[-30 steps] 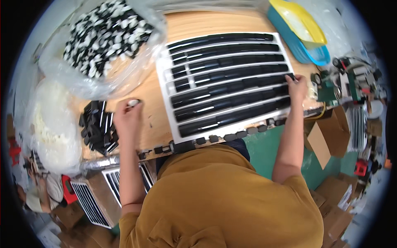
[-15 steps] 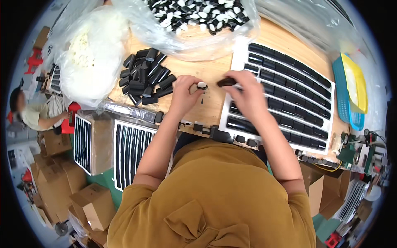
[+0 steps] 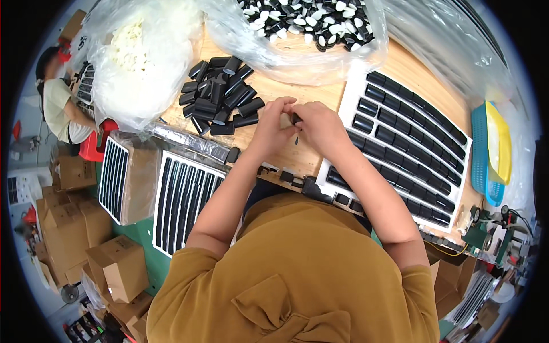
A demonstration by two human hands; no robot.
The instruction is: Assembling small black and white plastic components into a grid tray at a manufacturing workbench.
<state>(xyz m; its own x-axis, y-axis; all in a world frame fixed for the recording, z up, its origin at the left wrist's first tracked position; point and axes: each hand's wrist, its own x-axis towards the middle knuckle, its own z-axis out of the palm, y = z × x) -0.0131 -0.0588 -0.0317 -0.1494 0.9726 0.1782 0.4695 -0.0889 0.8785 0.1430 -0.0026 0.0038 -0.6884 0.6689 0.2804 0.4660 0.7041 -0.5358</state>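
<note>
My left hand (image 3: 275,127) and my right hand (image 3: 321,128) meet above the wooden table (image 3: 269,83), fingertips pinched together. Between them a short black tube piece (image 3: 295,119) shows, gripped by my right fingers. The small oval cap in my left fingers is mostly hidden by them. Left of my left hand lies a heap of loose black tube pieces (image 3: 218,94). Beside my right forearm, a white tray (image 3: 355,86) holds rows of the same black pieces. Beyond my hands, an open plastic bag holds many black-and-white oval caps (image 3: 320,26).
A plastic bag of pale small parts (image 3: 134,74) stands far left. At the right are a blue basket (image 3: 480,154) and a yellow tray (image 3: 503,143). Filled racks (image 3: 186,200) and cardboard boxes (image 3: 117,266) stand below at left, where another person (image 3: 66,108) sits.
My hands have come together; the white-faced cap in my left fingers is now covered, and the black piece in my right hand has moved to it. The view has shifted slightly.
</note>
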